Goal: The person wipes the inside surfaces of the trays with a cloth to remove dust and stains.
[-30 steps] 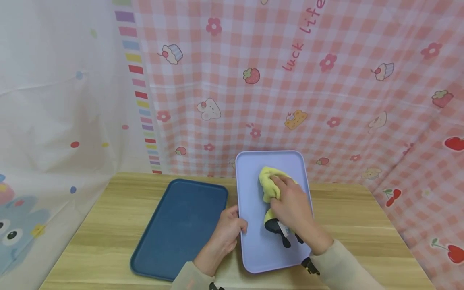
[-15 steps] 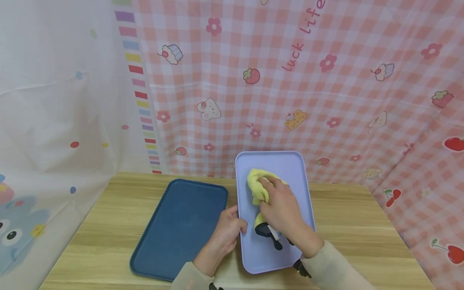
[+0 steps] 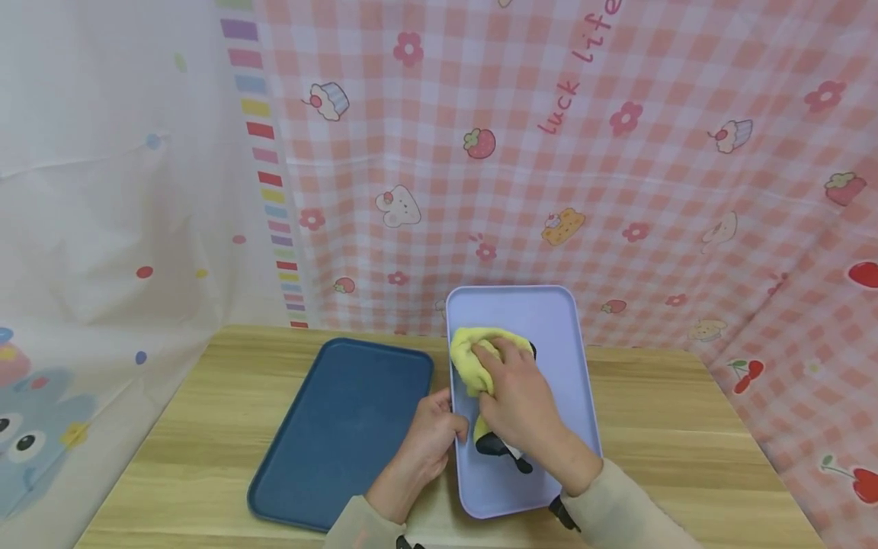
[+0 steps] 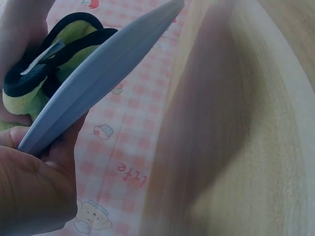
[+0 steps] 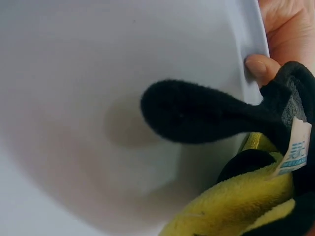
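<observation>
White cloth hangs at the far left of what I can see, printed with coloured dots and a blue big-eyed figure [image 3: 41, 438]; a striped band divides it from pink checked cloth [image 3: 439, 160] that runs behind and down the right side. Below, I have a wood-grain worktop [image 3: 185, 427].

Working rightward, I first meet a dark blue tray [image 3: 343, 435] lying flat on the worktop, its long side slanting. Just beside it, the left grip [image 3: 427, 435] is clamped on the rim of a lavender tray [image 3: 514, 305], thumb over the inner face and the other fingers behind. From the left wrist I see that tray nearly edge-on, held tilted above the worktop.

Next comes a yellow-and-black plush [image 3: 473, 362], which I find over the left half of the lavender tray's face, close to the left rim. On the right wrist view, a black rounded limb [image 5: 197, 110] sticks out of it across the pale surface, and a white printed tag [image 5: 295, 147] hangs next to that. To its right, the right grip [image 3: 521, 400] has its fingers curled into the yellow part, grasping it; I cannot tell how hard it bears on the tray. Last, a beige sleeve [image 3: 631, 511] trails toward the bottom edge, with cherries [image 3: 746, 376] printed on the cloth beyond.
</observation>
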`<state>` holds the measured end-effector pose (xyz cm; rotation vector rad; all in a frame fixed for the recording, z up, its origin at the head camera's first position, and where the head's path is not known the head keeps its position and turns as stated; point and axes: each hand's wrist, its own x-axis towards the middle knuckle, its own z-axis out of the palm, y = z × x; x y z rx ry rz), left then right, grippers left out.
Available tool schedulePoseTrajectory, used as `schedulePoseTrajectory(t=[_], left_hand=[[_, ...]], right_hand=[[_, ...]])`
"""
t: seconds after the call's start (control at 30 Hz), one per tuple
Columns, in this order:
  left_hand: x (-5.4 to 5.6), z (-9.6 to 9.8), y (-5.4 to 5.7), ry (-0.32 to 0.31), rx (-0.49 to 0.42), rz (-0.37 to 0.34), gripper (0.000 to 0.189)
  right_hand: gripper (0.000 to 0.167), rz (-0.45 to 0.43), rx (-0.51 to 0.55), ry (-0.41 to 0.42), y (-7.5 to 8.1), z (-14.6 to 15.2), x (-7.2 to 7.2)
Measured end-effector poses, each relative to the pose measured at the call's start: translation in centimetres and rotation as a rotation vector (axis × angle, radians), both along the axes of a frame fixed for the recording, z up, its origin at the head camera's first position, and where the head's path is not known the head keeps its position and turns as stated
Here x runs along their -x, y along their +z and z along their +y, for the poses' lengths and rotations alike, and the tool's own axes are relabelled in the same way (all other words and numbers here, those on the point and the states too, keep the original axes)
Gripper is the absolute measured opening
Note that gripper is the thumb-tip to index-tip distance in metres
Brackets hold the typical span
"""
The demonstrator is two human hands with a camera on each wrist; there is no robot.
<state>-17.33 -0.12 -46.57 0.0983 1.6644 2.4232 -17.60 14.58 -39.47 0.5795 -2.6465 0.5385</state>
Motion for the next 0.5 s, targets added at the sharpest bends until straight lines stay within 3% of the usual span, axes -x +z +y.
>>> schedulePoseTrajectory(t=[0.3, 0.5], left_hand=[[0.0, 0.0, -0.2, -0.006, 0.016, -0.011, 0.067], [0.0, -0.1, -0.2, -0.02, 0.022, -0.017, 0.067]], right_hand=[[0.067, 0.047, -0.082, 0.1, -0.3, 0.6, 0.0], [0.063, 0.132, -0.23, 0.18, -0.6, 1.7, 0.3]])
